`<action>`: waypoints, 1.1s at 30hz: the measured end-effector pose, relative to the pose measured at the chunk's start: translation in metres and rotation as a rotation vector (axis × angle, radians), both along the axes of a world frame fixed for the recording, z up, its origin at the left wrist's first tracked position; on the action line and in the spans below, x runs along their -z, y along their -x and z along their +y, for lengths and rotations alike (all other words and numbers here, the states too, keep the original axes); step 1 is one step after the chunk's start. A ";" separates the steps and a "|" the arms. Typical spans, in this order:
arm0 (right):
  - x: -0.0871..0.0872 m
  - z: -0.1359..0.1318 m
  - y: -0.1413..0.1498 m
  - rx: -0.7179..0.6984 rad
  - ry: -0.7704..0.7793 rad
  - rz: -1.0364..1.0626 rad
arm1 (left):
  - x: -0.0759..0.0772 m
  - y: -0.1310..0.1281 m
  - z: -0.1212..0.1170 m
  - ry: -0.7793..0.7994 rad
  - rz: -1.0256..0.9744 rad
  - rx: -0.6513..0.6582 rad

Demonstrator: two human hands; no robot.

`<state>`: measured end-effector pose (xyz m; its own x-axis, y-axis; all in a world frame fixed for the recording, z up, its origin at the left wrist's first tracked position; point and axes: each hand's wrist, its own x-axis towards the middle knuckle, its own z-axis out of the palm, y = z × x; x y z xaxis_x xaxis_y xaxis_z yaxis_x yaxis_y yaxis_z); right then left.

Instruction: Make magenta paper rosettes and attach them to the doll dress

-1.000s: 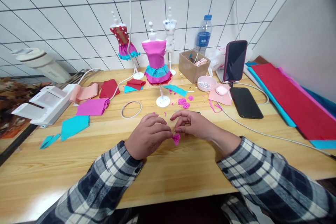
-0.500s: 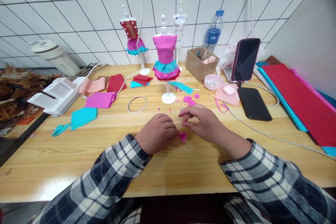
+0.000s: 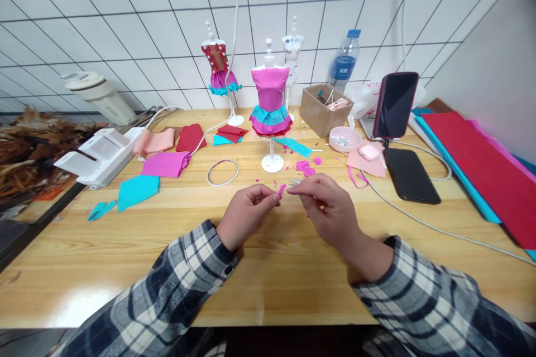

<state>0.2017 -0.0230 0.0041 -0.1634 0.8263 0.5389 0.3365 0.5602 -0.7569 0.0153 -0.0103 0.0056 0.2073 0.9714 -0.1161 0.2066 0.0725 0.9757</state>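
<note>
Pinched between my left hand's (image 3: 250,213) thumb and index finger is a small magenta piece of crepe paper (image 3: 282,190), raised off the table. My right hand (image 3: 333,213) is just to the right, index finger stretched toward that piece, thumb apart below and nothing visible between them. Metal tips, probably of scissors (image 3: 295,182), show beyond the right fingers; the rest is hidden. Small magenta crumpled pieces (image 3: 305,168) lie behind. A dress form (image 3: 270,89) stands upright in front of me in a magenta top and a blue, magenta and red ruffled skirt.
Two more dress forms (image 3: 216,58) stand at the back. Folded paper (image 3: 165,164), a ring (image 3: 223,172) and a white holder (image 3: 100,156) are left. A cardboard box (image 3: 320,117), pink bowl (image 3: 345,139), phones (image 3: 412,175), cable and red sheets (image 3: 481,173) are right.
My left hand has turned, lifting the magenta piece between its fingertips. My right hand's index finger has straightened toward it. The view has tilted slightly up.
</note>
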 end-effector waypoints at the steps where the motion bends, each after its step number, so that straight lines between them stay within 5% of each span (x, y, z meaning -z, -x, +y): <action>1: 0.001 -0.001 0.003 -0.010 -0.021 -0.006 | 0.000 -0.002 -0.001 0.049 -0.078 -0.008; 9: 0.009 0.002 0.010 0.047 -0.052 -0.093 | 0.005 -0.007 -0.005 0.309 -0.378 -0.063; 17: 0.014 0.004 0.008 0.025 -0.114 -0.203 | 0.006 -0.005 -0.004 0.209 -0.313 -0.055; 33: 0.015 0.008 0.001 -0.057 0.031 -0.169 | 0.004 0.003 0.004 -0.163 0.121 0.017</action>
<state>0.2004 -0.0149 -0.0113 -0.2966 0.8291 0.4739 0.4291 0.5590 -0.7095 0.0118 -0.0058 0.0020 0.2182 0.9757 0.0176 0.3231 -0.0892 0.9422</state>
